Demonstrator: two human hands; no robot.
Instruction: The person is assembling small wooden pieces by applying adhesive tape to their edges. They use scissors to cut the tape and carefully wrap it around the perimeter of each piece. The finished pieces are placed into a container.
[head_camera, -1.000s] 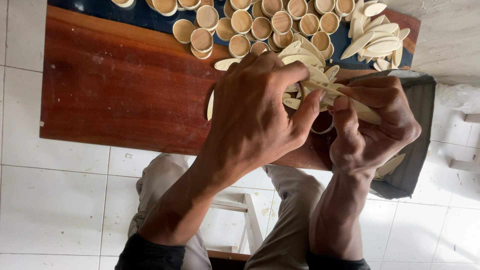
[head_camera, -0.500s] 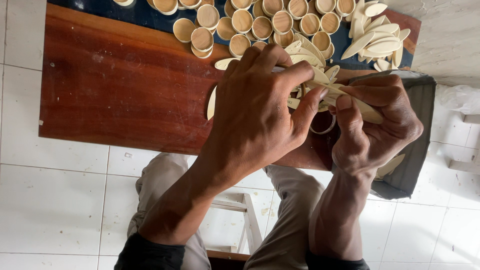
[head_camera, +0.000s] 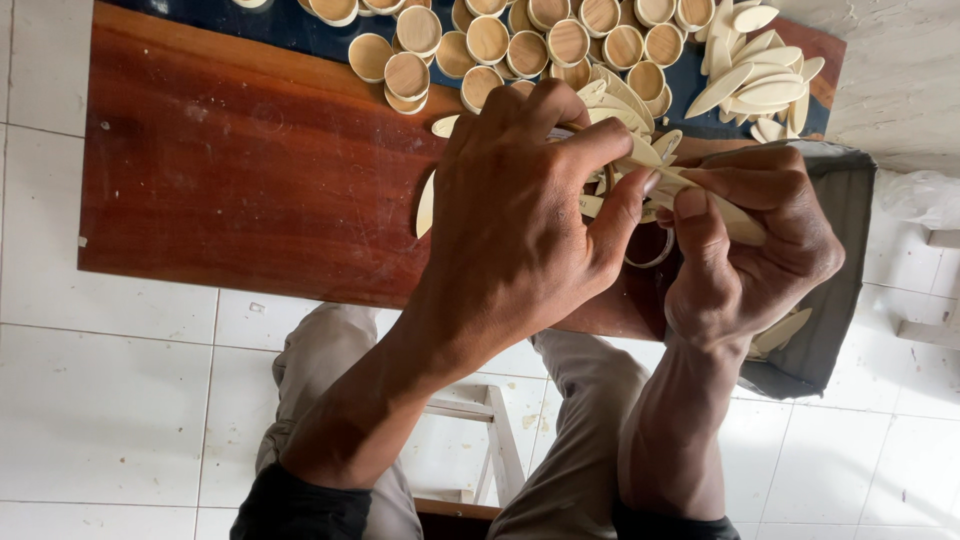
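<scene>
Over the wooden board, left hand and right hand pinch pale leaf-shaped strips, fitting one in; round cups at twelve o'clock.

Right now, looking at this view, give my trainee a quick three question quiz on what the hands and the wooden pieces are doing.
1. True or false: both hands grip pale leaf-shaped wooden slips.
2. Where do the round wooden discs lie? A) on the floor B) at the board's far edge C) on the stool
3. Fill in: the loose pile of slips lies toward the person's ____ side.

Key
1. True: the left hand and right hand meet over the bundle.
2. B, on the dark strip of the red-brown board.
3. Right.
</scene>
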